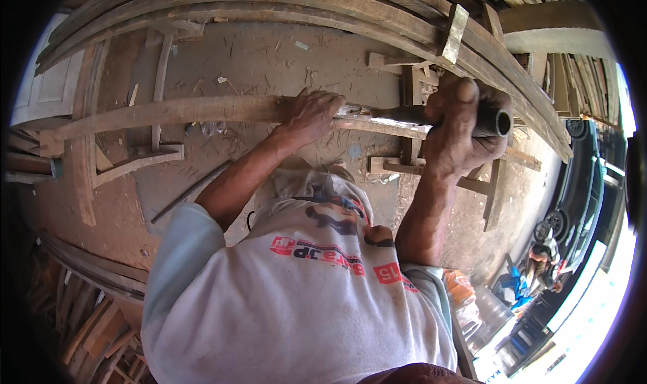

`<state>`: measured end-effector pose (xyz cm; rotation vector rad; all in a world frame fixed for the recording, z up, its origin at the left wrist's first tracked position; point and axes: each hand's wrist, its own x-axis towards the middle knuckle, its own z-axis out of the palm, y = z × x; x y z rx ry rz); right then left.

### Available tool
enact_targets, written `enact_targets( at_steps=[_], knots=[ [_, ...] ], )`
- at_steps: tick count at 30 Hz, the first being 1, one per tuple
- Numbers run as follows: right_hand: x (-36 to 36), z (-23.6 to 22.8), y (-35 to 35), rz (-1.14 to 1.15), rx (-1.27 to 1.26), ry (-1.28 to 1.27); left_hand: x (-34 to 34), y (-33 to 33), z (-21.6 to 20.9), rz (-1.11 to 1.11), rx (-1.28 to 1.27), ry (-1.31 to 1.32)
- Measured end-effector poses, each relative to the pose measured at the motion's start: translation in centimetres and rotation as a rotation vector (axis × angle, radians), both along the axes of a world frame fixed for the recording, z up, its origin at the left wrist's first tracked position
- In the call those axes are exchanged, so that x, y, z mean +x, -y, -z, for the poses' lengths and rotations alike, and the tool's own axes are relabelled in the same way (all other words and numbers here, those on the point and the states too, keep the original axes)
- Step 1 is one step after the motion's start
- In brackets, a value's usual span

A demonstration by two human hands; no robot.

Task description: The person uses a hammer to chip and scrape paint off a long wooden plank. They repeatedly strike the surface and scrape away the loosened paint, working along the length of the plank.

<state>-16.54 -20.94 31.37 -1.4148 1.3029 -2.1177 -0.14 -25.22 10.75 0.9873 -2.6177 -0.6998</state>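
A long, narrow wooden plank [202, 109] lies crosswise in front of me on wooden supports. My left hand [311, 114] is closed over it near the middle, its fingers bent across the wood. In a tight fist, my right hand [461, 128] grips a long dark metal tool [397, 116]. The tool's round hollow end pokes out to the right of the fist. Its narrow, blade-like part points left along the plank, toward my left hand. The tip meets a rough, pale patch of wood just right of the left fingers; its exact shape cannot be made out.
Long beams [269, 6] run across the far side, with a short wood block [454, 33] standing against them. Trestles stand left [86, 134] and right [495, 188]. Wood chips litter the floor [236, 53]. Behind left are stacked boards [94, 266]; a dark vehicle [576, 195] is at right.
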Motion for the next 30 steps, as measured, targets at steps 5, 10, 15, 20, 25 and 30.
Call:
enact_targets(
  at_steps=[5, 10, 15, 20, 25, 30],
  knots=[
    [-9.1, -1.7, -2.3, 0.098, -0.001, 0.357, -0.3, -0.6, 0.7, -0.005, -0.128, -0.137],
    [-4.2, -0.5, -1.1, 0.128, -0.032, 0.082, -0.2, -0.7, 0.3, -0.055, -0.079, -0.038],
    [0.2, 0.4, 0.1, 0.178, 0.041, -0.265, -0.5, -0.8, 0.6, -0.060, -0.129, -0.035],
    [0.9, 0.0, 0.7, 0.053, 0.066, -0.138, -0.3, -0.9, 0.6, -0.075, -0.156, -0.062],
    [-4.8, -1.2, -1.6, -0.106, 0.000, 0.306, -0.3, -0.8, 1.3, -0.054, -0.123, -0.115],
    [-1.8, -2.4, -0.3, -0.016, 0.066, 0.097, -0.6, -0.9, 1.4, -0.046, -0.114, -0.078]
  ],
)
